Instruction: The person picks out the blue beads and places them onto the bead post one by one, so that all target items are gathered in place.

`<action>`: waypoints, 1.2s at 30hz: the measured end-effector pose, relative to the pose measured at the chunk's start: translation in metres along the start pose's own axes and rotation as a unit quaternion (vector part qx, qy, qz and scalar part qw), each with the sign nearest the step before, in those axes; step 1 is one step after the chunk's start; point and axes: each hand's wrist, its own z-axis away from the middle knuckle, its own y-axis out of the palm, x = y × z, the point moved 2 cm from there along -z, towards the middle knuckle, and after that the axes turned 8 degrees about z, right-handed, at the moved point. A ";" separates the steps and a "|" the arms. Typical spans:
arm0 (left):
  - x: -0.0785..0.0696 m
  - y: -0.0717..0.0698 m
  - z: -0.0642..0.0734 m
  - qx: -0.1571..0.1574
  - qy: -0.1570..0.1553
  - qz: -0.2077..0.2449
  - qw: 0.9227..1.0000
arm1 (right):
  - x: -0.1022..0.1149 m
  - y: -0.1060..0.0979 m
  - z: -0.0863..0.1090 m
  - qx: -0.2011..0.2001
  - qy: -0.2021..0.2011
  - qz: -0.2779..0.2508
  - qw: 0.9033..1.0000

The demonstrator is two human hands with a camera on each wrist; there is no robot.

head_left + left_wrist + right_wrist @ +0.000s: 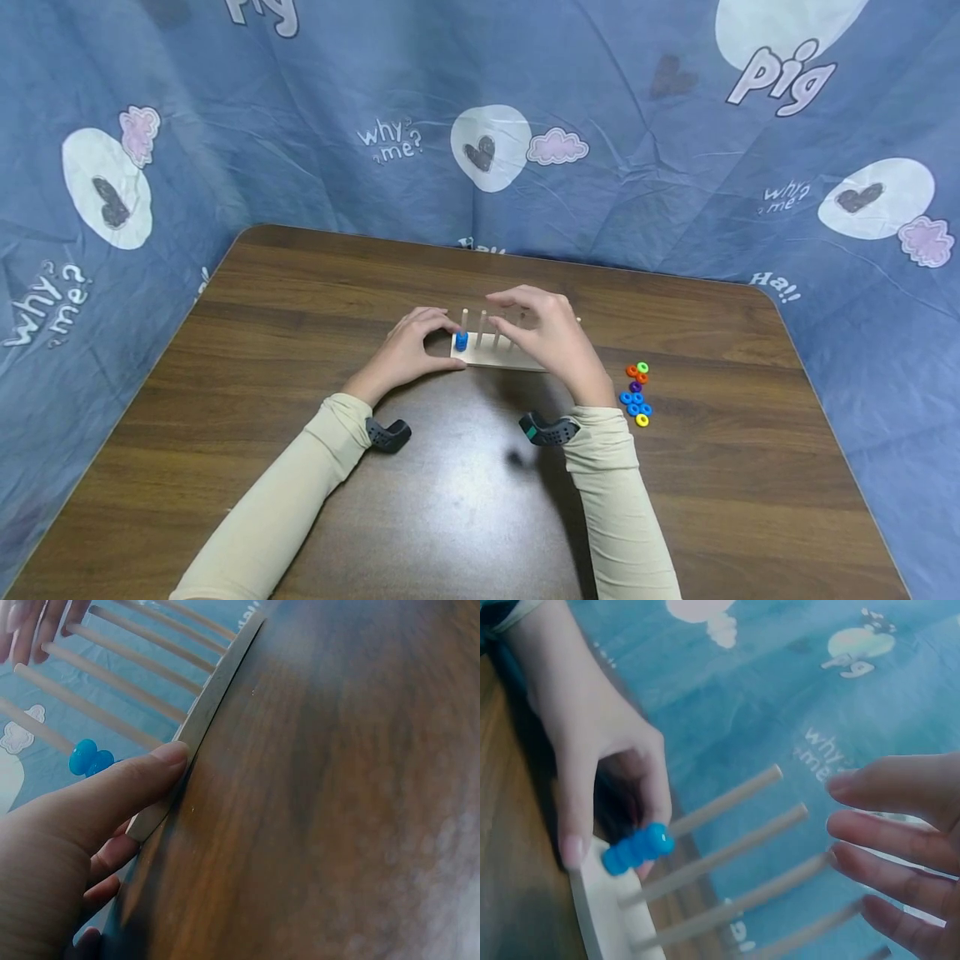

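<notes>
A pale wooden peg board (498,356) with a row of upright pegs lies on the table in the head view. Several blue rings (637,849) are stacked at the bottom of its leftmost peg. My left hand (408,346) grips the board's left end, thumb on the near edge, as the left wrist view shows up close. Over the middle and right pegs hovers my right hand (551,337), thumb and fingers apart. The right wrist view shows its fingers (900,832) holding nothing, close to the peg tops. From the head view, this hand partly hides the board's right end.
Loose small rings (637,398) in blue, orange, green, purple and yellow lie on the brown wooden table (750,433), right of my right hand. A blue printed cloth (322,150) hangs behind the table. Each wrist wears a dark band (388,435).
</notes>
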 end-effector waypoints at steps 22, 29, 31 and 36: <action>0.001 0.000 -0.001 0.000 0.000 -0.001 1.000 | -0.030 -0.030 0.036 -0.066 -0.004 0.022 0.998; 0.001 0.000 0.000 0.002 -0.009 0.000 1.000 | -0.037 -0.038 0.044 -0.084 -0.012 0.028 0.996; 0.002 0.000 0.000 0.003 -0.011 -0.002 1.000 | -0.038 -0.040 0.045 -0.089 -0.012 0.027 0.996; 0.002 0.001 0.000 0.004 -0.010 -0.005 1.000 | -0.042 -0.044 0.051 -0.095 -0.002 0.035 0.995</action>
